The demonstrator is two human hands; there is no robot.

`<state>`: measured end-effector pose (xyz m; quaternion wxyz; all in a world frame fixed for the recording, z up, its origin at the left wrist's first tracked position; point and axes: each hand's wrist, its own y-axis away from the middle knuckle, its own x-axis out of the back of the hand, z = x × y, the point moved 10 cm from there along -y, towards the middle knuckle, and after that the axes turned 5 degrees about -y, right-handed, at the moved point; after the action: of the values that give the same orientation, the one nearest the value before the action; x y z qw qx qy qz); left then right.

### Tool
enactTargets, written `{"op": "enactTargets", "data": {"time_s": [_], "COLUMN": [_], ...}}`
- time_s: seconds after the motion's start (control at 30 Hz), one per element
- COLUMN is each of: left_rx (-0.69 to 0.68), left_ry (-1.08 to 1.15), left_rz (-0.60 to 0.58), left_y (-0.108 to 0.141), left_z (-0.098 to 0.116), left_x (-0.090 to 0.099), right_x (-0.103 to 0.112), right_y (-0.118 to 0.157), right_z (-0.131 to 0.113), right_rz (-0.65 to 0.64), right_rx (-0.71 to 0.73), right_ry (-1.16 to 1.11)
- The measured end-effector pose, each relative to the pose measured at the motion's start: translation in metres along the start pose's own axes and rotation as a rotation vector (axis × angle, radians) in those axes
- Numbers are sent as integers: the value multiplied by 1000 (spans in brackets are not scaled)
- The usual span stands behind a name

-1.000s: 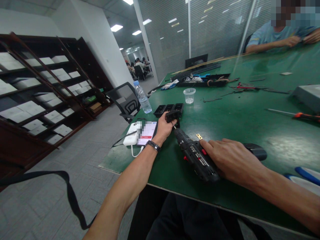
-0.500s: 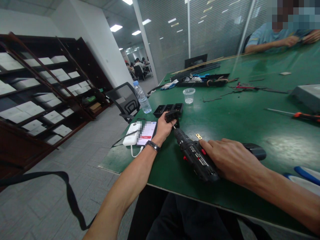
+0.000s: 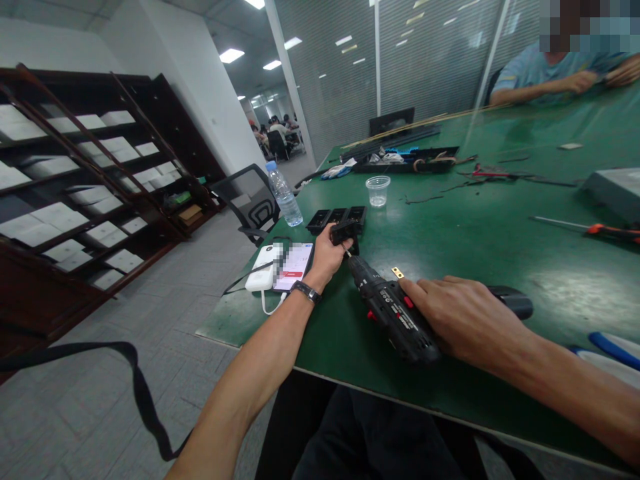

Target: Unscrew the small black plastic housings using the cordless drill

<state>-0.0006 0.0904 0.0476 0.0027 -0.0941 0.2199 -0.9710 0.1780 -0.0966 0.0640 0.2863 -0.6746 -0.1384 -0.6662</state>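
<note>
My right hand (image 3: pixel 463 313) is wrapped round the grip of a black cordless drill (image 3: pixel 393 313), which lies on its side low over the green table. The drill's bit points away to the left and meets a small black plastic part (image 3: pixel 344 232). My left hand (image 3: pixel 330 253) grips that part with its fingers closed; the exact contact at the bit tip is hidden. Just behind the part stands a black compartment tray (image 3: pixel 320 221) with small pieces inside. A small brass plate with two holes (image 3: pixel 397 273) shows beside the drill, near my right thumb.
A water bottle (image 3: pixel 285 195), a clear plastic cup (image 3: pixel 378 193), a white power bank (image 3: pixel 264 268) and a phone (image 3: pixel 295 267) are around my left hand. An orange-handled screwdriver (image 3: pixel 600 231) and blue-white pliers-like handles (image 3: pixel 615 350) lie right. A co-worker (image 3: pixel 530 77) sits across the table (image 3: pixel 500 233).
Almost nothing differs. The drill body and my right hand have shifted very slightly; the black part stays in my left hand.
</note>
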Motion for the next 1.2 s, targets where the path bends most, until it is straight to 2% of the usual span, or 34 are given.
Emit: {"op": "enactTargets", "data": {"time_s": [0.8,1.2], "left_rx": [46,22], "left_ry": [25,14], "left_rz": [-3,4], "left_y": [-2,-2], "left_z": [-8,-7], "left_x": [-2,0], "right_x": [1,2], "right_y": [1,0], "right_z": [1,-1], "right_rz": [12,16], "right_rx": [4,8], "right_ry": [10,15]}}
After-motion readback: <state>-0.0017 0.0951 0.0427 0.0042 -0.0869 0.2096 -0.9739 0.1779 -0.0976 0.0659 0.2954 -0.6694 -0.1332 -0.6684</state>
